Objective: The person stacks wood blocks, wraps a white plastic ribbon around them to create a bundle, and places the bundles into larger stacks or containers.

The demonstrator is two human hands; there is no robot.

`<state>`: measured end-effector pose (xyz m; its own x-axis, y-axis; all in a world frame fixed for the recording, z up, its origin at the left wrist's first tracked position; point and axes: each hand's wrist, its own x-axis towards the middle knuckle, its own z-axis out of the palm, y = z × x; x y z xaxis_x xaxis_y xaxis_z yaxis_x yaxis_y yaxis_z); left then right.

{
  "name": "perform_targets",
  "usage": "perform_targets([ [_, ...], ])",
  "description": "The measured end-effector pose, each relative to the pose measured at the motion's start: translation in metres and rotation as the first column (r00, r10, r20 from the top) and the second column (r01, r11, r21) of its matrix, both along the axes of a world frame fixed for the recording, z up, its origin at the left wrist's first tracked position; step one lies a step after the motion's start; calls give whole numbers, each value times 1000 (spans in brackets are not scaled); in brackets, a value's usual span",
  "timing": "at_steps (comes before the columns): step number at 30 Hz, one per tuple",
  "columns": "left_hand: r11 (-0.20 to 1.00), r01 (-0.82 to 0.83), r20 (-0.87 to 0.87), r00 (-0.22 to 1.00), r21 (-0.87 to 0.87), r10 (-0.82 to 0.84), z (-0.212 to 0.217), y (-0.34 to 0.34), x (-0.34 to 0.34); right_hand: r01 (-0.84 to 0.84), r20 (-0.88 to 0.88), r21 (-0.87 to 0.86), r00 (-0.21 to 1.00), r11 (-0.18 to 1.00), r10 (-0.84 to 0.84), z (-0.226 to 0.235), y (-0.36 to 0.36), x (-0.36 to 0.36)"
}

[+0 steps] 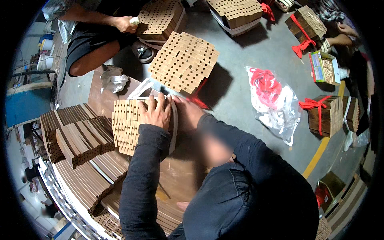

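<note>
A bundle of drilled wooden strips (127,124) stands in front of me, its top covered with rows of round holes. My left hand (155,114) lies on the top face, fingers spread, near the bundle's right edge. Against the right side of the same bundle is my right hand (188,111); its fingers are mostly hidden and blurred there. A white strap (174,128) runs down that right side, and a loose white strap end (142,88) loops up at the far side. Whether my right fingers grip the strap I cannot make out.
Stacked brown strips (86,138) lie to my left. Beyond is another drilled bundle (184,62) with red ribbon. A co-worker's hand (126,25) rests near a farther bundle. Right are a plastic bag (276,106), a box of pegs (326,68) and a red-tied bundle (326,116).
</note>
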<state>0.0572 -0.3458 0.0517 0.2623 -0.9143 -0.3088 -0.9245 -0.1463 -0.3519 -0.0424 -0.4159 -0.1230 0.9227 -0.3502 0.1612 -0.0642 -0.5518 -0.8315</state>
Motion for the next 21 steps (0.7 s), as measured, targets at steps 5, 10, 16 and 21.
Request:
perform_targets([
  [5, 990, 122, -16, 992, -71, -124, 7, -13, 4, 48, 59, -14, 997, 999, -47, -12, -15, 0],
  [10, 984, 89, -99, 990, -152, -104, -5, 14, 20, 18, 160, 106, 986, 994, -35, 29, -7, 3],
  [16, 900, -195, -384, 923, -389, 34, 42, 13, 7, 119, -16, 767, 986, 631, -166, -10, -27, -6],
  [21, 89, -776, -674, 594, -625, 440, 16, 236, 44, 135, 108, 183, 982, 974, -156, 62, 15, -39],
])
